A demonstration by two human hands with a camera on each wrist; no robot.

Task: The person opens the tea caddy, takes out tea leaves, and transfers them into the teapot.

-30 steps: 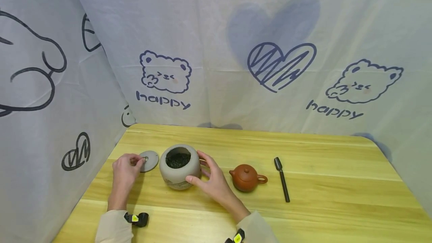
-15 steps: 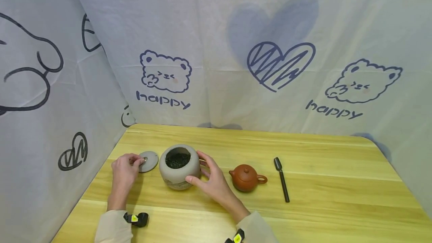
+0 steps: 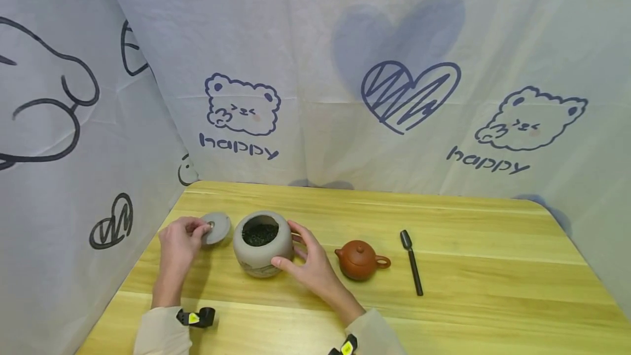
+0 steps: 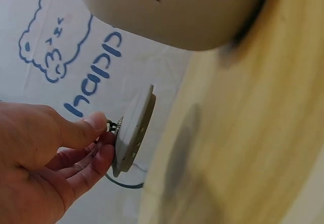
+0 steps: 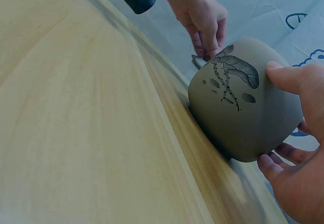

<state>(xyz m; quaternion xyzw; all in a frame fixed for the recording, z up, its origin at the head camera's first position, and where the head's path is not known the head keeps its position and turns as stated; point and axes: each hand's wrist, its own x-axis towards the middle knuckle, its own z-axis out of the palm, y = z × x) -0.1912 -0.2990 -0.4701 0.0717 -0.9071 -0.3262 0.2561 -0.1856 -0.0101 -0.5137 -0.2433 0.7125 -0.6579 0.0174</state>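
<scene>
My left hand (image 3: 178,242) pinches the small ring-like knob of a round grey lid (image 3: 217,229). In the left wrist view the lid (image 4: 135,130) is tilted on edge to the camera and off the table, its shadow on the wood beside it. A grey rounded tea jar (image 3: 262,267) stands upright just right of the lid, its mouth uncovered and dark tea leaves (image 3: 259,234) inside. My right hand (image 3: 313,264) grips the jar's right side, thumb in front and fingers behind. A painted leaf pattern shows on the jar (image 5: 243,112) in the right wrist view.
A reddish-brown clay teapot (image 3: 359,261) sits right of the jar, spout toward it. Further right lies a dark-handled tea scoop (image 3: 412,262). Printed cloth (image 3: 325,70) hangs behind and to the left of the wooden table (image 3: 483,278).
My left hand has raised the lid off the table, shifting it slightly up and left in the head view. The right hand and the jar have stayed put.
</scene>
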